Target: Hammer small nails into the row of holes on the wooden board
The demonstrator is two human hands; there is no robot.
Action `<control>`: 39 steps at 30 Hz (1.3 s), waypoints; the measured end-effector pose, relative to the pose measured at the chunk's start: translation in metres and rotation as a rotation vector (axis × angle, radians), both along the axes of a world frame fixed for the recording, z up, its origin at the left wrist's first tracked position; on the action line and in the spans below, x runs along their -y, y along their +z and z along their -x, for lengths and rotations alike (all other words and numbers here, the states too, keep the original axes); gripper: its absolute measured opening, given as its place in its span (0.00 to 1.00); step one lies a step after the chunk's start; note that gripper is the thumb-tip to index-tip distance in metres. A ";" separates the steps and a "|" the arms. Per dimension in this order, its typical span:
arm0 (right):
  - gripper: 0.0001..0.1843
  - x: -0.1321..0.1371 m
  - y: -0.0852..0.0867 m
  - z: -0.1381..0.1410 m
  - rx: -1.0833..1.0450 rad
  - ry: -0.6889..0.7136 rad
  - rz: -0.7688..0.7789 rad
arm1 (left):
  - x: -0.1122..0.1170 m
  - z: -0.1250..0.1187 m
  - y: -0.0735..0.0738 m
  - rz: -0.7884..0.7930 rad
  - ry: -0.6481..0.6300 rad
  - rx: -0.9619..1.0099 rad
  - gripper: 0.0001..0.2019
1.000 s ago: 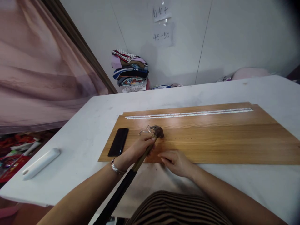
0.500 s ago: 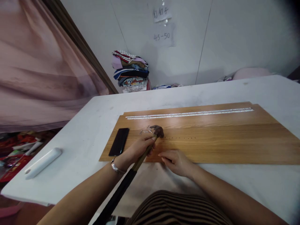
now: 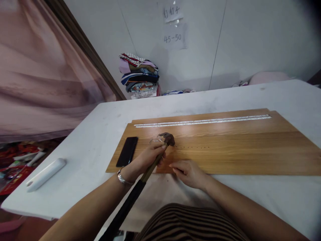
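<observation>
My left hand (image 3: 149, 156) is wrapped round the brown shaft of a claw hammer (image 3: 148, 172), just below its head. The hammer's rusty head is over the wooden board (image 3: 238, 150), beside a row of small dark dots that look like nail heads (image 3: 192, 147). Its black grip runs down toward my body. Several loose silver nails (image 3: 155, 141) lie on the board just left of the hammer head. At the board's front edge rests my right hand (image 3: 189, 172), fingers loosely bent, thumb apart from the index finger, with nothing visible between them.
A black phone (image 3: 127, 151) lies on the board's left end. Two white measuring strips (image 3: 203, 122) run along its far side. The white table (image 3: 82, 144) bears a white cylindrical object (image 3: 46, 174) at left. Folded clothes (image 3: 140, 73) are stacked by the wall.
The hammer head has shifted very slightly left and up in the view, with my left hand still on it. My right hand stays in place.
</observation>
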State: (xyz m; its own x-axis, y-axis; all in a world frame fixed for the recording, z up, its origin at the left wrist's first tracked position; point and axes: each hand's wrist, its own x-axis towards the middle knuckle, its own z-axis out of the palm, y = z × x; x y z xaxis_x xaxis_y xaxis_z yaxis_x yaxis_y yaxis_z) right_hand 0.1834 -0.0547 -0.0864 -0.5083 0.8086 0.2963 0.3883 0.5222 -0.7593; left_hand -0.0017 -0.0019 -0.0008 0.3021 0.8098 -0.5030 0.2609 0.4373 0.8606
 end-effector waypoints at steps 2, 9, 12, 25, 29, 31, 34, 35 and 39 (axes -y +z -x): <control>0.15 0.000 0.001 0.000 0.005 0.005 0.000 | 0.000 0.000 -0.002 0.007 -0.001 -0.015 0.14; 0.15 0.000 0.000 0.000 0.017 0.005 -0.017 | 0.000 0.001 -0.008 0.031 0.011 -0.026 0.15; 0.15 0.000 -0.001 0.000 0.018 0.004 -0.020 | 0.000 0.001 -0.005 0.018 0.007 -0.025 0.15; 0.15 -0.001 -0.001 0.000 0.028 0.012 -0.010 | 0.001 0.000 -0.006 0.038 0.014 -0.021 0.17; 0.15 -0.001 -0.002 0.000 0.029 0.004 -0.009 | 0.002 -0.001 -0.005 0.042 0.026 -0.019 0.16; 0.15 -0.001 -0.002 0.000 0.025 0.005 -0.008 | 0.002 -0.002 -0.002 0.030 0.026 -0.026 0.15; 0.15 -0.001 -0.001 0.000 0.025 0.006 -0.010 | 0.004 -0.002 0.005 -0.003 0.012 -0.029 0.13; 0.15 -0.001 -0.001 0.000 0.025 0.005 -0.010 | 0.004 -0.002 0.007 -0.010 0.005 -0.024 0.13; 0.15 -0.001 0.000 0.001 0.020 0.005 -0.013 | 0.004 -0.002 0.006 0.001 0.000 -0.016 0.13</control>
